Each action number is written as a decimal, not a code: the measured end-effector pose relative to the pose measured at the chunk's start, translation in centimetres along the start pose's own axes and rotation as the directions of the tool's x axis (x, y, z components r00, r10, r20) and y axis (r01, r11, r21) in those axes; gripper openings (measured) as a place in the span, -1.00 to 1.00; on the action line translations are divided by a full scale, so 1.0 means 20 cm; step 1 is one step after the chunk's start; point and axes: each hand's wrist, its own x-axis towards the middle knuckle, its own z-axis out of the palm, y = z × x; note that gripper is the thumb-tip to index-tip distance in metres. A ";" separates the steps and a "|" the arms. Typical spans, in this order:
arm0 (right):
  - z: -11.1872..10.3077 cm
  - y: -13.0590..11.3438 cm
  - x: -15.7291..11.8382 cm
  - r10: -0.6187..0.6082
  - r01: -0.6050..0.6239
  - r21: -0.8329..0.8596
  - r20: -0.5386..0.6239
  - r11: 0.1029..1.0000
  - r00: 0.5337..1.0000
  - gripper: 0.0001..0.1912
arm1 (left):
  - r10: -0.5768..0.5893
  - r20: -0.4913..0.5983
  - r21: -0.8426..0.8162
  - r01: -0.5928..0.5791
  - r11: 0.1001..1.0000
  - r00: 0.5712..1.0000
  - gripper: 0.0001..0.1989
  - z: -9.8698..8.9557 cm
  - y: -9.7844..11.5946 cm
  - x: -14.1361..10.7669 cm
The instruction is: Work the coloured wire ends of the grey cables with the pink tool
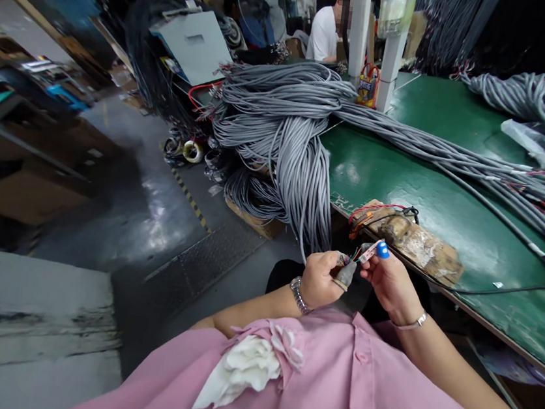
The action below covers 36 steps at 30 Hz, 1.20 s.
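My left hand (319,281), with a metal watch at the wrist, is closed on the end of a multi-wire cable. Thin coloured wires (356,253) fan out from between its fingers towards the other hand. A grey finger cover (346,275) sits on one of its fingertips. Just to the right, my right hand (388,285) pinches a small white piece with reddish marks (370,252), and the wire tips reach up to it. The thumb there wears a blue cover (383,249). Whether the wires are joined to the white piece is too small to tell.
A worn wooden block (415,244) with red and black leads lies at the near edge of the green table (365,169). Bundles of grey cable (301,162) drape over its left end. A person in a white shirt (324,33) sits behind.
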 end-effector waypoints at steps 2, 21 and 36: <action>0.00 0.00 0.00 -0.007 0.007 -0.004 0.014 1.000 1.000 -0.71 | 0.105 -0.002 0.072 -0.105 0.992 0.994 -0.91 0.01 -0.02 0.00; -0.07 0.03 -0.03 0.106 -0.107 0.136 0.009 0.985 0.994 -0.64 | 0.099 0.029 0.008 -0.099 0.995 0.995 -0.87 -0.03 -0.05 -0.11; -0.13 0.07 -0.06 0.163 -0.167 0.072 0.060 0.983 0.985 -0.62 | -0.476 0.091 -0.570 0.438 0.695 0.875 -0.69 0.00 -0.05 -0.11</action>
